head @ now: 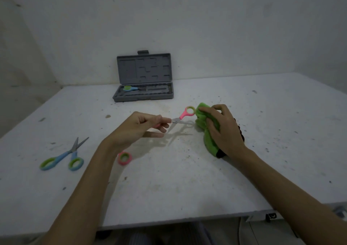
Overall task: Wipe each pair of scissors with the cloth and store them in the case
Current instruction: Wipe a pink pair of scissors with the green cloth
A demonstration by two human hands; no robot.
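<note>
My left hand [139, 126] pinches the pink scissors [180, 119] near the pivot, thumb and curled fingers closed on them, holding them just above the worktop [187, 179]. They are spread wide open. One pink handle with a yellow-green inner ring points up and to the right, toward the cloth; its loop nearly touches my right fingertips. A bare metal blade points down and to the left, below my fingers. The other handle loop shows lower down, beside my left forearm, so the long axis of that half runs from near me on the left toward the pivot. How the blades meet inside my grip I cannot tell, since my fingers hide that part.

My right hand [223, 130] grips the green cloth [208, 132], fingers curled over the bunched fabric, which rests on the worktop just right of the scissors.

Farther left, the blue scissors [62, 156] lie flat on the worktop, partly open, blades pointing away from me and to the right, green-lined loops toward me.

At the back, against the wall, the grey case [143, 92] stands open with its lid upright. Another blue pair [130, 88] lies in its tray at the left end, lengthwise, its loops toward the left.
</note>
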